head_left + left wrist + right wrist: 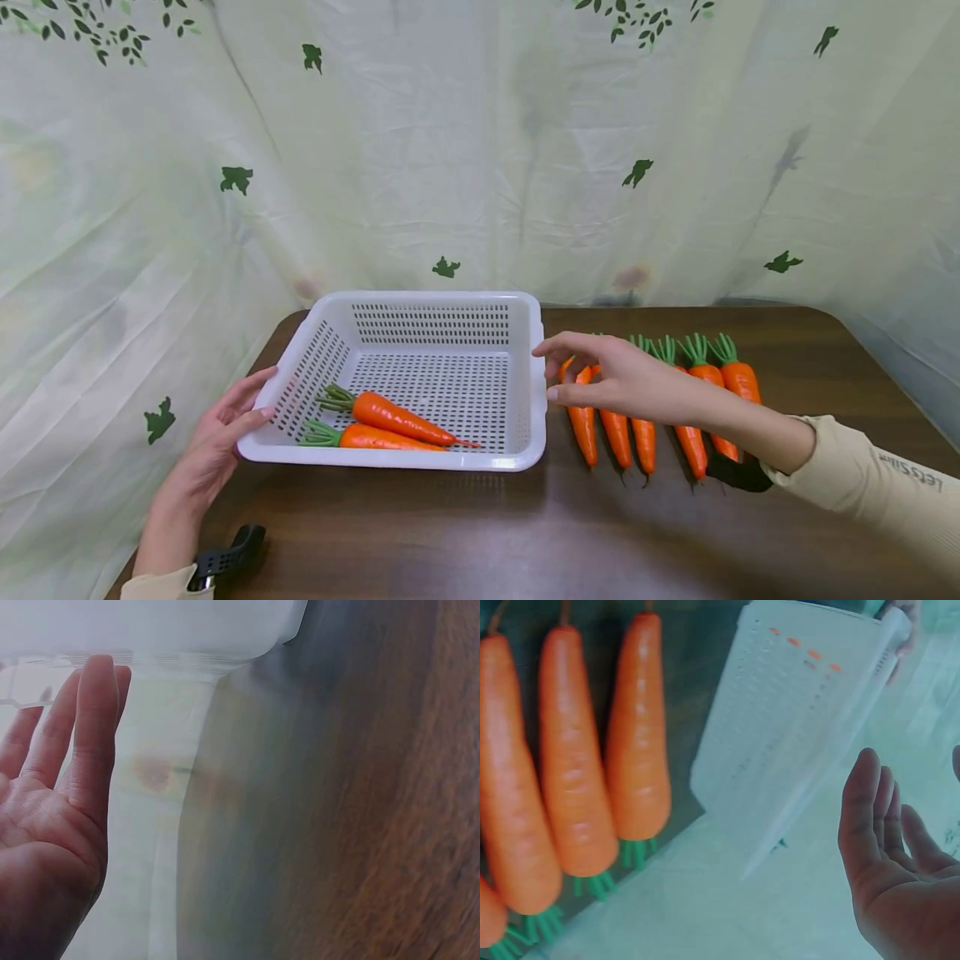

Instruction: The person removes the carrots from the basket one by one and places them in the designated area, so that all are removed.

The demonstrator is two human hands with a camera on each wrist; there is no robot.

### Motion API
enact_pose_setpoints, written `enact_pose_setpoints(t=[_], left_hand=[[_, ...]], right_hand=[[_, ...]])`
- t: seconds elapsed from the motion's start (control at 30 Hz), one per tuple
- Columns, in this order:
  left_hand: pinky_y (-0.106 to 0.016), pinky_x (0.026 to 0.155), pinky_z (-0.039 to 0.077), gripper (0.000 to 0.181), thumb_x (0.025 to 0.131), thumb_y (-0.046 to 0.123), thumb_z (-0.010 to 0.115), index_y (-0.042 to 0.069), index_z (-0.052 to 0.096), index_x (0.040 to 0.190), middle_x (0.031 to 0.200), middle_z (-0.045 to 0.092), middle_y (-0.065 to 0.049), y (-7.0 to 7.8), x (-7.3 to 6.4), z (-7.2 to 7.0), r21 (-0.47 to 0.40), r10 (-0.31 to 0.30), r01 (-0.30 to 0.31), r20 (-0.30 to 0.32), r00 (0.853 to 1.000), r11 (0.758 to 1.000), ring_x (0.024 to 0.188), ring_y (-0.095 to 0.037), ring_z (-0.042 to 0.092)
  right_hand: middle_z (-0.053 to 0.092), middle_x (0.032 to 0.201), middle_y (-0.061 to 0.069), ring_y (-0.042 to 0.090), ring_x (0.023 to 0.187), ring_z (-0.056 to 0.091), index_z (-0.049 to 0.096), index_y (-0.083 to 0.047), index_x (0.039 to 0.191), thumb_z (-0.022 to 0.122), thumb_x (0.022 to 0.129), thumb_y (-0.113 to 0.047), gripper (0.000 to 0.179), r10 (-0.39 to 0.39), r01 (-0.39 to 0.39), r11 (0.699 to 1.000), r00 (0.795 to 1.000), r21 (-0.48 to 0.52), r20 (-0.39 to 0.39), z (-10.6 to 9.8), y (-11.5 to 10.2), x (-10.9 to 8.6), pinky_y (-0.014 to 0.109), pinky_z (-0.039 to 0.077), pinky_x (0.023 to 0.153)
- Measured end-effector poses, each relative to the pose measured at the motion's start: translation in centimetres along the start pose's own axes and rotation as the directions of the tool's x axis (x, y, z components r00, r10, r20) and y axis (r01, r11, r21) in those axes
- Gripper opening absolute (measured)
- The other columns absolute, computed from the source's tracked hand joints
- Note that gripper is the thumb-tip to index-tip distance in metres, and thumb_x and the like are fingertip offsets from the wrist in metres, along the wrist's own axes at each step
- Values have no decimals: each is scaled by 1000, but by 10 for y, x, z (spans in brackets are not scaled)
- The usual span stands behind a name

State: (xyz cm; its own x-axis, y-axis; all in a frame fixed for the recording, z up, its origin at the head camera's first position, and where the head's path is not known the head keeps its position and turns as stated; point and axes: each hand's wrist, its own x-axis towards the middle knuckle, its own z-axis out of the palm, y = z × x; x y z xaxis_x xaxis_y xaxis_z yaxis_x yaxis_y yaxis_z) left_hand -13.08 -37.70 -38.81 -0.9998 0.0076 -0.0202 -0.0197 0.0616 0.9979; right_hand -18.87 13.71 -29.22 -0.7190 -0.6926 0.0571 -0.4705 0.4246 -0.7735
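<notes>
A white perforated plastic basket (435, 358) stands on the left half of the table, with two orange carrots (401, 417) with green tops lying inside near its front. At its left rim is my left hand (217, 433), fingers extended; in the left wrist view its fingertips reach the basket's edge (165, 634). My right hand (618, 375) is at the opposite rim, its fingers loosely bent and nothing held; whether it touches the rim cannot be told. Beneath the right hand and forearm lies a row of several carrots (690, 446), partly hidden, also seen as large carrots (574, 750) in the right wrist view.
The dark brown wooden table (495, 533) has rounded far corners. Behind and beside it hangs a pale curtain (450, 167) with green leaf prints, close to the table's back edge. A black strap (232, 554) sits at the left wrist.
</notes>
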Motion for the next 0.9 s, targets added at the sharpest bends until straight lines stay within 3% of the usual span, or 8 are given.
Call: enact_pose_setpoints(t=[0.53, 0.9], left_hand=[[-38, 82, 55, 57, 101, 13, 54, 28, 36, 152, 137, 47, 6, 0, 1, 0, -5, 4, -4, 2, 1000, 1000, 109, -12, 60], [-37, 82, 55, 57, 100, 13, 55, 28, 36, 152, 137, 47, 6, 0, 1, 0, 9, 5, -5, -7, 1000, 1000, 109, -12, 59]], right_hand=[[62, 110, -5, 8, 95, 63, 55, -19, 135, 69, 92, -28, 46, -76, 86, 993, 991, -86, 108, 3, -33, 55, 34, 53, 78], [59, 121, 3, 16, 101, 63, 49, -14, 140, 68, 93, -27, 53, -61, 69, 997, 971, -26, 231, 14, -42, 100, 32, 55, 78]])
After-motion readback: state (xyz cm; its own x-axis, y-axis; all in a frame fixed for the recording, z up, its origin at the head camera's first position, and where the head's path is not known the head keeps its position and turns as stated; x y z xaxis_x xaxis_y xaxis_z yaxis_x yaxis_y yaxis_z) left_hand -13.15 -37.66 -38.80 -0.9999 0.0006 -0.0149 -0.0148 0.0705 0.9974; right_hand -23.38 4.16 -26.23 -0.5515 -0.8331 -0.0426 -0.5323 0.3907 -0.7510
